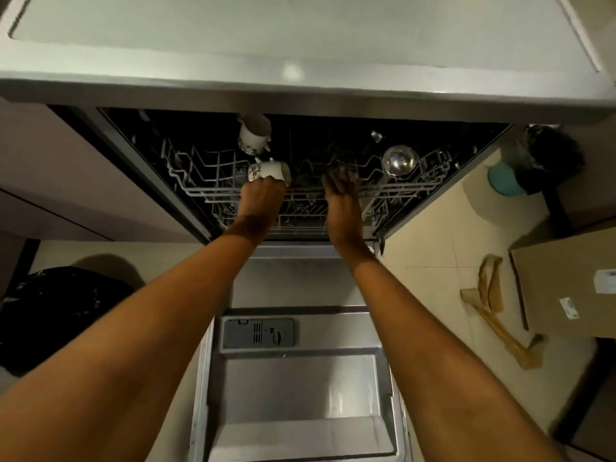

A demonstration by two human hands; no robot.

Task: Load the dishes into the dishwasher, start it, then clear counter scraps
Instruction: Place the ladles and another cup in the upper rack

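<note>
Pale floor tiles [430, 248] flank an open dishwasher [301, 378] under the table [300, 31], its door lying flat. On the dishwasher's upper rack [206, 191], the left hand [261, 195] has its grip around a floral mug [268, 171] tipped sideways near the rack's front. A second floral mug [253, 135] sits behind it. The right hand [343, 191] reaches over the rack's front rail, grip loose and holding nothing. A steel bowl [400, 160] stands in the rack's right part.
</note>
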